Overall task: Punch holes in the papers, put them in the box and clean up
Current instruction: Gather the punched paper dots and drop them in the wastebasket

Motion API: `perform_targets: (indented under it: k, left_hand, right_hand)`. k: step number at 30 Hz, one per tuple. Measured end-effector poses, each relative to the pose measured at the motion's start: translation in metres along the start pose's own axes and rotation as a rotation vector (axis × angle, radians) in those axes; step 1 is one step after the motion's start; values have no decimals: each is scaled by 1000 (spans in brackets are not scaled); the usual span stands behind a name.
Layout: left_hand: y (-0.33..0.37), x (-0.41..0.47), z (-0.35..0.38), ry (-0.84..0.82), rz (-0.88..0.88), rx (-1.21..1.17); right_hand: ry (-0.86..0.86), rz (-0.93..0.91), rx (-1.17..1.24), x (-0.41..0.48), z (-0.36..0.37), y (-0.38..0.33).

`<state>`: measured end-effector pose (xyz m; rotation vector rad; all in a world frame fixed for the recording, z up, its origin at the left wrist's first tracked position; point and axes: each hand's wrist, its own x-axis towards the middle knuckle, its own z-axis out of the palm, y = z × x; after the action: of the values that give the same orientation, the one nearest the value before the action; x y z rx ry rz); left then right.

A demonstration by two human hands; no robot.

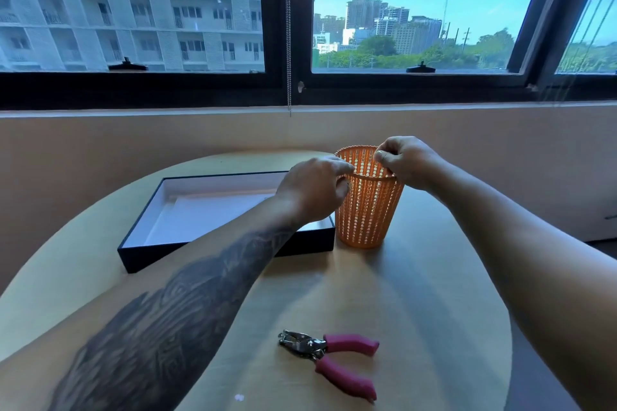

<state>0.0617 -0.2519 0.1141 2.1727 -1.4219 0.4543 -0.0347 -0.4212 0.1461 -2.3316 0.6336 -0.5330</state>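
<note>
An orange mesh basket [365, 210] stands upright at the far middle of the round table. My left hand [312, 188] holds its near-left rim, fingers over the edge and thumb against the outer wall. My right hand [405, 160] hovers over the opening at the right rim with fingertips and thumb pinched together; nothing shows between them. Left of the basket lies a shallow black box [140, 252] with a white inside and white paper [213, 215] flat in it. The pink-handled hole punch [329, 357] lies on the near table, apart from both hands.
The beige round table [434, 294] ends close to the right of the basket and punch. A few tiny white paper bits [239, 397] lie near the front edge. A wall and a large window stand just behind the table.
</note>
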Motion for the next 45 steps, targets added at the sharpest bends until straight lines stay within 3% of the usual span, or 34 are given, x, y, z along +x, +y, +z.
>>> perform_targets:
  k: [6, 23, 45]
  left_hand:
    - [-1, -1, 3, 41, -12, -26]
    - [0, -7, 5, 42, -30, -67]
    - [2, -11, 5, 35, -61, -107]
  right_hand:
    - [-70, 75, 74, 4, -3, 0]
    - [-29, -45, 2, 1, -1, 8]
    - [-41, -12, 42, 1, -1, 4]
